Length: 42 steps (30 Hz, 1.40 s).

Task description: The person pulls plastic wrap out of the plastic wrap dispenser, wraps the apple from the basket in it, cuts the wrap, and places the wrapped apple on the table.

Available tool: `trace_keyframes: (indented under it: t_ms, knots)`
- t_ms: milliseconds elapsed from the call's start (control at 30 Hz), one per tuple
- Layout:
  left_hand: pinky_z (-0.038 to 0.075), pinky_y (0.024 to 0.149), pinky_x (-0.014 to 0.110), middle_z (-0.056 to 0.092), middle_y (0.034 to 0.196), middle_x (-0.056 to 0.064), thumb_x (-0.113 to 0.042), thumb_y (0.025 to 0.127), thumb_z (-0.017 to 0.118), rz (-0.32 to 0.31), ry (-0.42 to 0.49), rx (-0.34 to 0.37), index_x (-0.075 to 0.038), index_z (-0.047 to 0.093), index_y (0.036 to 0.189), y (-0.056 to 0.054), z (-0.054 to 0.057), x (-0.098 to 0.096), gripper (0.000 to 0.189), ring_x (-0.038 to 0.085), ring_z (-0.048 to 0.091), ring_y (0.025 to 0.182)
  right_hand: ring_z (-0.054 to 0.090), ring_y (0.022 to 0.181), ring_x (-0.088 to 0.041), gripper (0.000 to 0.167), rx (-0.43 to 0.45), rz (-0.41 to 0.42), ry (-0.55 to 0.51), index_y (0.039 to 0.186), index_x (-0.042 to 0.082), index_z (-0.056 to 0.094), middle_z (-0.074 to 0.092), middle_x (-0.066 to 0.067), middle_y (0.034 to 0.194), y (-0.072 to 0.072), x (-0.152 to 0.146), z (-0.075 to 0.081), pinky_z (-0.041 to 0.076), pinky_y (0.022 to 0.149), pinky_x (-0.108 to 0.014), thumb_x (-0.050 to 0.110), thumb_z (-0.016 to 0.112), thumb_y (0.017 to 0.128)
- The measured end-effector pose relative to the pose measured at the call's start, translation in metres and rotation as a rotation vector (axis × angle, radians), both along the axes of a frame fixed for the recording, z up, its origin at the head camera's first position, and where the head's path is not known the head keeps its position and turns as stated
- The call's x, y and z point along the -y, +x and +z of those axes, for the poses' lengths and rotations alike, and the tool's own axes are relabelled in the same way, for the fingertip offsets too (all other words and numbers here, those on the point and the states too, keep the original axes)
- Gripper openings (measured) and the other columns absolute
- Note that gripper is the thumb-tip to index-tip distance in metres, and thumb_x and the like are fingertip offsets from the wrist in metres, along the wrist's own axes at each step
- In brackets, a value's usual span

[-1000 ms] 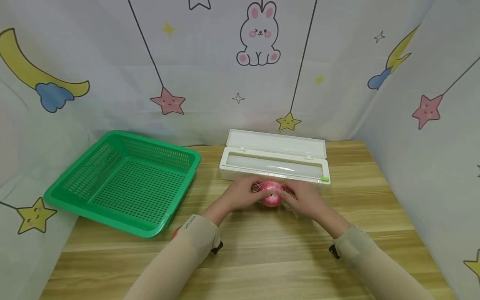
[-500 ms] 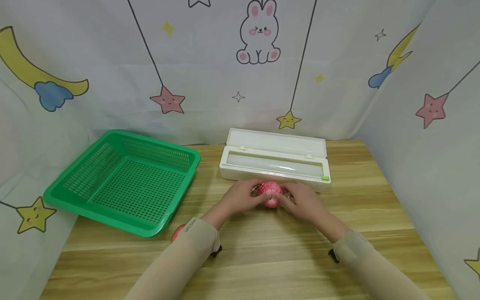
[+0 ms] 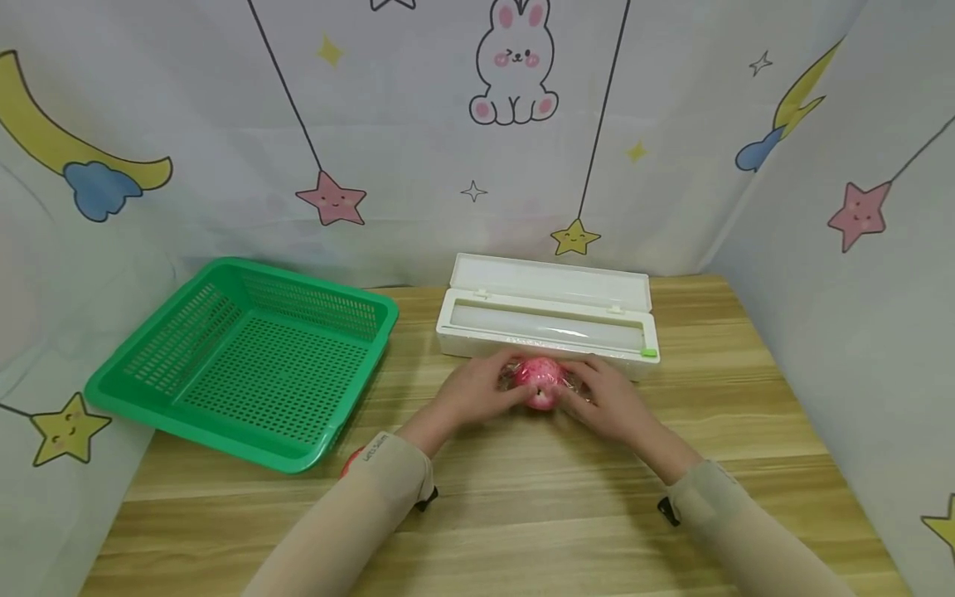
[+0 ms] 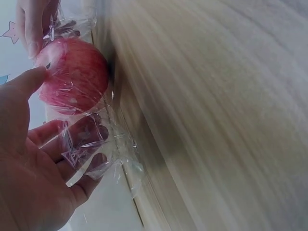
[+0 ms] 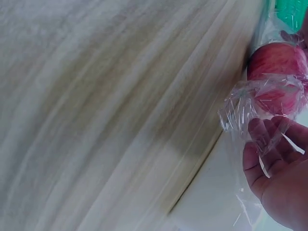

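A red apple [image 3: 541, 383] in clear cling film [image 4: 91, 144] is between both hands, just in front of the white cling film box [image 3: 485, 338]. My left hand [image 3: 477, 390] grips the apple from its left side, thumb beside the stem dimple and other fingers spread behind the loose film. From the opposite side my right hand [image 3: 613, 400] holds it too, thumb at the front, fingers seen through crinkled film in the right wrist view. Loose film sticks out on both sides of the apple. Part of another red apple [image 3: 352, 460] shows behind the left sleeve.
A green plastic basket [image 3: 224, 444] stands at the left of the wooden table [image 3: 537, 531]. The box's lid [image 3: 552, 282] is raised at the back, and a green slider [image 3: 648, 353] sits at its right end. A patterned cloth [image 3: 418, 149] hangs behind.
Both hands stay around the wrapped apple with small finger shifts. The right hand has moved slightly, and the film is gathered closer around the apple. The view has tilted a little.
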<state>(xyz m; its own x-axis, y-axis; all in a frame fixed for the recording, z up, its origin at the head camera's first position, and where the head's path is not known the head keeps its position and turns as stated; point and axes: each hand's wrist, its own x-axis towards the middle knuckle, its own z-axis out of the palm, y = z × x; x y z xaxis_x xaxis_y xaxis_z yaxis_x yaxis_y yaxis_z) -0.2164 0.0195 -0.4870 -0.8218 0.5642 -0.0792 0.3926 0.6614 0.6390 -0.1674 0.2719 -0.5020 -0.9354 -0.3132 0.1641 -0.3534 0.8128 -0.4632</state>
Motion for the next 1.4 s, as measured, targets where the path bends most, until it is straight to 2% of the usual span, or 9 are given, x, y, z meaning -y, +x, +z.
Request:
trace_keyframes:
  t_ms: [67,167,333,500,667,800,967,1167,1400]
  knots:
    - [0.054,0.105,0.051,0.070,0.141,0.003,-0.058,0.100,0.068,-0.001,-0.014,-0.016,-0.036,0.052,0.155,-0.001,0.000,0.001,0.061,0.026,0.067,0.126,0.065,0.118,-0.035,0.049,0.002,-0.004,0.000,0.141,0.004,0.067,0.068,-0.016,0.135,-0.001,-0.001,0.000,0.053,0.102,-0.056,0.036,0.070,0.104]
    - [0.056,0.102,0.049,0.071,0.138,0.003,-0.061,0.100,0.067,-0.010,-0.040,-0.038,-0.036,0.052,0.155,-0.002,0.000,0.002,0.063,0.025,0.068,0.124,0.066,0.106,-0.028,0.047,-0.003,-0.002,-0.003,0.141,0.006,0.067,0.070,-0.013,0.127,-0.002,-0.004,0.001,0.056,0.094,-0.051,0.036,0.070,0.105]
    - [0.057,0.097,0.046,0.074,0.127,0.003,-0.064,0.097,0.069,-0.018,-0.064,-0.077,-0.028,0.057,0.152,-0.003,0.002,0.003,0.067,0.024,0.070,0.115,0.066,0.091,-0.021,0.039,-0.046,0.018,-0.003,0.134,0.008,0.071,0.072,-0.008,0.115,-0.002,-0.006,0.002,0.057,0.081,-0.043,0.032,0.072,0.103]
    - [0.057,0.097,0.046,0.075,0.127,0.004,-0.060,0.097,0.072,-0.045,-0.064,-0.163,-0.023,0.060,0.149,-0.001,0.005,0.001,0.065,0.025,0.070,0.113,0.067,0.086,-0.020,0.035,-0.115,0.044,0.019,0.126,0.008,0.073,0.071,-0.006,0.105,-0.001,-0.005,0.003,0.057,0.074,-0.038,0.032,0.076,0.101]
    - [0.054,0.105,0.049,0.070,0.137,0.004,-0.059,0.098,0.070,-0.058,-0.092,-0.265,-0.023,0.061,0.148,0.001,0.006,-0.002,0.062,0.027,0.065,0.126,0.069,0.083,-0.020,0.032,-0.192,0.072,0.023,0.122,0.008,0.074,0.072,-0.006,0.102,-0.001,-0.004,0.004,0.058,0.073,-0.038,0.029,0.079,0.098]
    - [0.054,0.104,0.049,0.069,0.138,0.003,-0.060,0.098,0.070,-0.058,-0.099,-0.312,-0.024,0.062,0.147,0.002,0.007,-0.003,0.061,0.026,0.064,0.127,0.070,0.085,-0.020,0.033,-0.200,0.071,0.022,0.122,0.009,0.074,0.074,-0.006,0.107,-0.001,-0.004,0.006,0.059,0.075,-0.040,0.030,0.079,0.098]
    - [0.054,0.103,0.050,0.068,0.139,0.003,-0.059,0.097,0.071,-0.058,-0.117,-0.339,-0.023,0.061,0.147,0.002,0.008,-0.003,0.062,0.026,0.064,0.127,0.072,0.089,-0.025,0.037,-0.212,0.073,0.028,0.126,0.008,0.073,0.075,-0.009,0.109,0.000,-0.006,0.010,0.060,0.079,-0.044,0.031,0.080,0.097]
    - [0.051,0.108,0.051,0.067,0.141,0.002,-0.059,0.097,0.072,-0.062,-0.121,-0.368,-0.025,0.062,0.146,0.003,0.009,-0.005,0.061,0.026,0.061,0.131,0.072,0.094,-0.027,0.040,-0.188,0.050,-0.003,0.131,0.010,0.071,0.075,-0.008,0.108,0.004,-0.013,0.015,0.061,0.082,-0.047,0.028,0.080,0.097]
    - [0.050,0.108,0.050,0.067,0.138,0.002,-0.059,0.096,0.074,-0.082,-0.137,-0.382,-0.026,0.062,0.145,0.005,0.012,-0.008,0.061,0.027,0.061,0.130,0.073,0.094,-0.028,0.043,-0.193,0.033,-0.002,0.133,0.008,0.071,0.075,-0.009,0.110,0.012,-0.025,0.019,0.062,0.080,-0.048,0.026,0.081,0.096]
